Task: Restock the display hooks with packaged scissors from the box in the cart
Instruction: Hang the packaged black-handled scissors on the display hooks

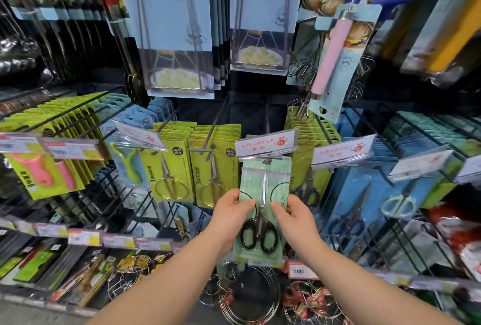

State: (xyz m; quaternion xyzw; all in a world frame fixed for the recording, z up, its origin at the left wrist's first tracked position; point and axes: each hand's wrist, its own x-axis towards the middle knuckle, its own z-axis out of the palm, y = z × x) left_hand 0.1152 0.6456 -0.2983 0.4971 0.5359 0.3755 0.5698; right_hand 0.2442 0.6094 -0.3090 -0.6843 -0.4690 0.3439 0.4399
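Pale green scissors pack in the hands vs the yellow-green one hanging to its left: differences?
Handles: the pale green pack has black loops; the yellow-green pack has metal-coloured ones. State: left hand and right hand grip the pale green pack; the yellow-green pack hangs untouched. Both: carded scissors, blades up.
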